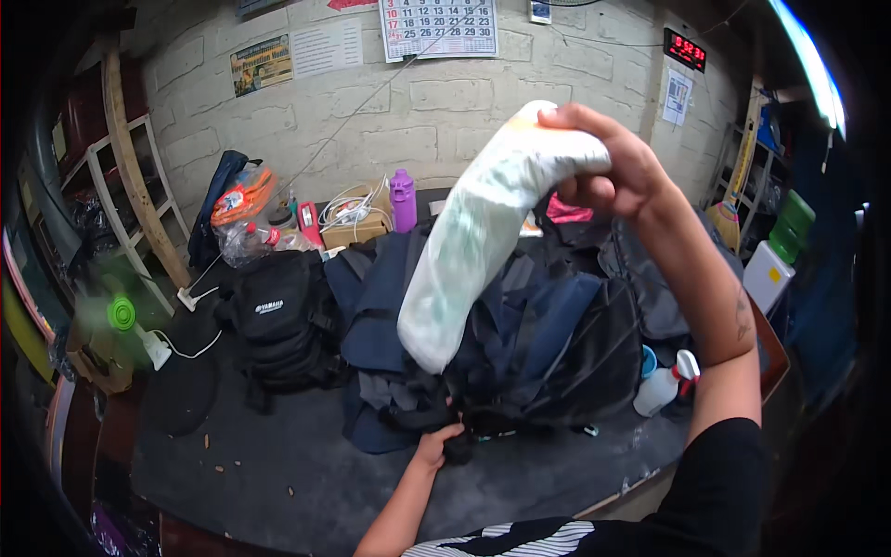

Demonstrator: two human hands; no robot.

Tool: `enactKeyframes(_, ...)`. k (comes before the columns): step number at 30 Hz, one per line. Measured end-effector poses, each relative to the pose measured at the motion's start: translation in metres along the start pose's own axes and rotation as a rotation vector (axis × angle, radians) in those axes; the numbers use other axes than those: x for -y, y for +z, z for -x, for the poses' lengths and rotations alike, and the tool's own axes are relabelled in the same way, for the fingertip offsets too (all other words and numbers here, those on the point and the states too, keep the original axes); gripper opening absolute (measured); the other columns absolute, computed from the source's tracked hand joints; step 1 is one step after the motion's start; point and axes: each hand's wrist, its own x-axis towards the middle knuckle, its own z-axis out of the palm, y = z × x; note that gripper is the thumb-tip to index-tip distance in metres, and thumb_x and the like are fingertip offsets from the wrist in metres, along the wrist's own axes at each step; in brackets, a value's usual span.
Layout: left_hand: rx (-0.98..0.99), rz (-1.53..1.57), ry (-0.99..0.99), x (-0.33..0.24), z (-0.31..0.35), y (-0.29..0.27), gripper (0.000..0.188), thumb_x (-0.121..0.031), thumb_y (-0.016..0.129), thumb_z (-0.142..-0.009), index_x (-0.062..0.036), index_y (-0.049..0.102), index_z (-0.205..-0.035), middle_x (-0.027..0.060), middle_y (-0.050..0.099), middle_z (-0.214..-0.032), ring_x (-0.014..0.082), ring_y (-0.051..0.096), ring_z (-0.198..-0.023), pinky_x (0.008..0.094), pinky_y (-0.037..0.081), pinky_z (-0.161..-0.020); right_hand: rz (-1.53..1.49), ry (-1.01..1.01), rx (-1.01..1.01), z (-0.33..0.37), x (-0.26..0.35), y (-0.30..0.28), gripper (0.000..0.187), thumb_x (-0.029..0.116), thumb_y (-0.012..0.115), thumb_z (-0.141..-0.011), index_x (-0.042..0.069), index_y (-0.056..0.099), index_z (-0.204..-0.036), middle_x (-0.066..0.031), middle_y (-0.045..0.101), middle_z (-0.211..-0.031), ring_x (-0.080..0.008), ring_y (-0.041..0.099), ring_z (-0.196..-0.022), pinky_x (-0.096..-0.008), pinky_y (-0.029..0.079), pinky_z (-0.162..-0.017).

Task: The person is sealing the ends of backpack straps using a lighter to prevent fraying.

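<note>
My right hand [624, 165] is raised, its fingers and thumb closed on the upper end of a long, filled white plastic bag [473, 237]. The bag hangs at a slant, with pale green showing through its film. Behind and below it lies a navy and black backpack [566, 316], partly hidden by the bag. At the near edge of the backpack my left hand [438, 446] grips black strap-like fabric, and some of its fingers are hidden. To the left stands a smaller black backpack [283, 320], touched by neither hand.
The bags lie on a dark table [269, 492] with small scraps on it. A spray bottle [657, 390] stands at right. Behind are a purple bottle [403, 200] and a cardboard box with white cable [357, 223]. A green fan [122, 316] is at left.
</note>
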Motion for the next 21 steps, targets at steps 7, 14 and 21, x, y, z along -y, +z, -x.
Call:
enactKeyframes(7,-0.01,0.147,-0.16,0.0,0.008,-0.005,0.053,0.005,0.06,-0.074,-0.0102,0.041,-0.121,0.0066,0.053,-0.097,0.0248,0.058,-0.087,0.039,0.047,-0.079,0.158,-0.139,-0.021,-0.179,0.01,-0.125,0.027,0.032,0.055,-0.082,0.006,0.058,-0.083,-0.0069,0.051,-0.053,-0.0062,0.034,-0.03,-0.0164,0.026,-0.026)
enactKeyframes(14,-0.296,0.2,-0.388,-0.031,0.011,0.039,0.031,-0.002,0.062,-0.073,-0.0029,0.051,-0.103,0.0102,0.055,-0.091,0.025,0.056,-0.083,0.0359,0.046,-0.076,-0.066,-0.159,-0.419,-0.333,-0.107,-0.292,0.024,0.03,0.052,-0.083,0.006,0.055,-0.078,-0.0057,0.05,-0.054,-0.0144,0.049,-0.039,-0.0249,0.039,-0.037)
enactKeyframes(21,-0.116,0.125,-0.25,-0.009,0.012,0.005,0.051,0.005,0.062,-0.072,-0.0101,0.04,-0.115,0.0095,0.055,-0.096,0.0252,0.058,-0.088,0.0393,0.047,-0.079,0.338,0.0,-0.975,-0.304,-0.224,-0.377,0.015,0.002,0.049,-0.068,0.006,0.05,-0.053,-0.008,0.045,-0.049,-0.0214,0.047,-0.04,-0.0358,0.036,-0.034)
